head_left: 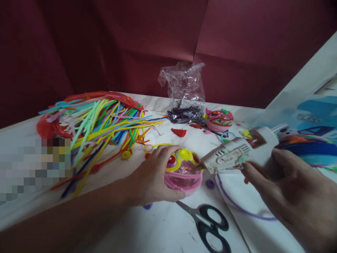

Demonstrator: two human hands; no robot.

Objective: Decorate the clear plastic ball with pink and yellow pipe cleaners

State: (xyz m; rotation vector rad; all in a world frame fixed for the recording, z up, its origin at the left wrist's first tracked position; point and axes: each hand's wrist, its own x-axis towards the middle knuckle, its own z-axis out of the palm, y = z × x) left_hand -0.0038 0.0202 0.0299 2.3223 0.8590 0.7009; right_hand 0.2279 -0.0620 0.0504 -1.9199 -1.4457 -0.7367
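My left hand (162, 175) is wrapped round the left side of a clear plastic ball (183, 178) trimmed with pink and yellow pipe cleaners. Red round pieces and a yellow coil sit on its upper part. In my right hand (295, 189) is a white hot glue gun (234, 154), its nozzle pointing left and meeting the ball's right side. Whether the tip touches the surface I cannot tell. Black-handled scissors (210, 225) lie just below the ball, their blade tips partly hidden by it and my left hand.
A heap of colourful pipe cleaners (105, 119) spreads across the left. Behind stand a clear bag (185, 95) with dark strands and a second decorated ball (219, 120). Red pieces (178, 132) lie between. A purple pipe cleaner (244, 209) curves over white sheets at right, near a blue bundle (310, 151).
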